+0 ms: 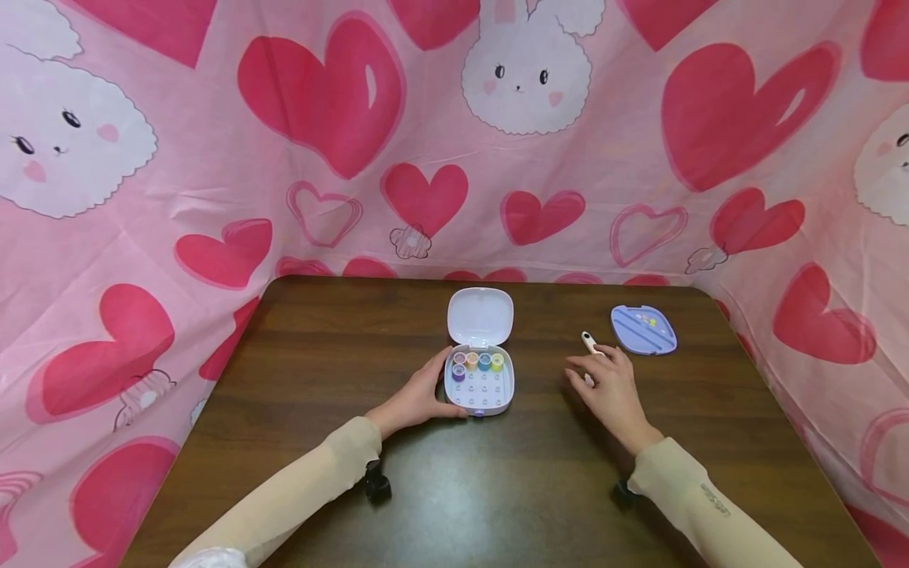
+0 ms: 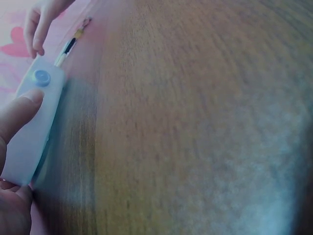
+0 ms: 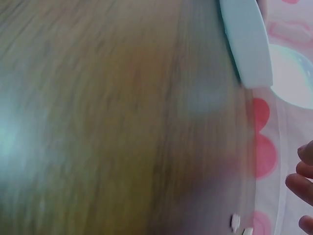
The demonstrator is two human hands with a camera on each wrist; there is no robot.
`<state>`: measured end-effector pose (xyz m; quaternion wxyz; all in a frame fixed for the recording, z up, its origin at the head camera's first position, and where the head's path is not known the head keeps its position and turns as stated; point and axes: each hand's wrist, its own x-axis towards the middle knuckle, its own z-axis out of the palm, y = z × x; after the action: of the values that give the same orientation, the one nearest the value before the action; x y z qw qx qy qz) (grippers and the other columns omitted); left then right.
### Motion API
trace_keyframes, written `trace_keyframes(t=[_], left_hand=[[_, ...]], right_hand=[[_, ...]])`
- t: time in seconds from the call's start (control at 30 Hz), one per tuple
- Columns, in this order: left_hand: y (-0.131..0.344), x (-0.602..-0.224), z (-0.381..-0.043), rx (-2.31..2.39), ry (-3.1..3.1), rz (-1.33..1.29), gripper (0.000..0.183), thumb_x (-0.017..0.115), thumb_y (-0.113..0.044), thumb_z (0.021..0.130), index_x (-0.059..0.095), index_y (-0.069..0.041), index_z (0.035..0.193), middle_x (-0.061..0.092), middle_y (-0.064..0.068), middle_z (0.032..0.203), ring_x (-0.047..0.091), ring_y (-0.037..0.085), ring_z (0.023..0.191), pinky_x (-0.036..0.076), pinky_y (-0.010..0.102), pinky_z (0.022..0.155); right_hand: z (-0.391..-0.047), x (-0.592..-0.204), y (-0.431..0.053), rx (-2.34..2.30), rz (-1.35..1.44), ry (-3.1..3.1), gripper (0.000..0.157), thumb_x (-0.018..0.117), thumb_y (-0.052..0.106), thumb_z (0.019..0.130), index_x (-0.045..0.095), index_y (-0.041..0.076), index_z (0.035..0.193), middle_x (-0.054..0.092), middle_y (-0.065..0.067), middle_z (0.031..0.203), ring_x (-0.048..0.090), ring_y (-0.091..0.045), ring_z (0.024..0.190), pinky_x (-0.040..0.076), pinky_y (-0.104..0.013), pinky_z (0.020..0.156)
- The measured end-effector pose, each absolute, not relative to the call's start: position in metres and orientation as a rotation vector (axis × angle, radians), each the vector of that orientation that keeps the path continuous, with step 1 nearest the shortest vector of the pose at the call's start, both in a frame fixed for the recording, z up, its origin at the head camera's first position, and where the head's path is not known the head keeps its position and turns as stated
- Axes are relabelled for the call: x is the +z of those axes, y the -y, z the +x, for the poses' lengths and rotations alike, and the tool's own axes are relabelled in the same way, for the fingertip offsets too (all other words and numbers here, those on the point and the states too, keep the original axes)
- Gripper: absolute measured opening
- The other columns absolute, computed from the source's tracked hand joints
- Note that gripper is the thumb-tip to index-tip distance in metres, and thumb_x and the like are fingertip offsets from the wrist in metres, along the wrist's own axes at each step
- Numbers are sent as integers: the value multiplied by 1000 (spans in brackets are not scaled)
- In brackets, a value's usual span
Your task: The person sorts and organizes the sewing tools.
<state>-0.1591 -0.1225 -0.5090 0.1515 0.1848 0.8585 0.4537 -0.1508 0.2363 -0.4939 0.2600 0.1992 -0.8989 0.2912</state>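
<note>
A white box (image 1: 479, 402) stands on the table, its hinged lid (image 1: 480, 315) raised. Several coloured thread spools (image 1: 485, 361) sit on pegs in its back rows; other pegs are bare. My left hand (image 1: 419, 398) holds the box at its left side, the thumb along the front near a purple-blue button (image 2: 42, 78). My right hand (image 1: 612, 392) hovers to the right of the box with fingers bent and spread, nothing visible between them. Beside those fingers lies a slim white tool (image 1: 589, 341) with a dark end, partly covered by the hand.
At the back right lies a periwinkle-blue tray (image 1: 642, 335) with small yellow and pale pieces in it. A pink curtain (image 1: 454, 142) with hearts and rabbits hangs behind the brown wooden table (image 1: 341, 331).
</note>
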Motion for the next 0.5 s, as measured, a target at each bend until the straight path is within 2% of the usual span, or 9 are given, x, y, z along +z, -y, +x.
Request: trace_keyframes(t=[0.3,0.5], left_hand=[[122,-508,-159,1297,-2471,539,121,93,-40,78,16,-7,166,27,14,169,31,31,153,28,52,124],[122,-509,-160,1287,-2471,532,122,93,-41,79,15,-8,166,26,13,169,31,30,153,28,51,124]], right_hand=[[-149,-496,-258,770,486,2461,26,88,2,78,80,1,103,77,-19,98,55,-48,111,34,-66,99],[-148,-495,-275,735,458,2487,24,85,2,80,79,1,103,77,-19,95,56,-47,112,33,-64,98]])
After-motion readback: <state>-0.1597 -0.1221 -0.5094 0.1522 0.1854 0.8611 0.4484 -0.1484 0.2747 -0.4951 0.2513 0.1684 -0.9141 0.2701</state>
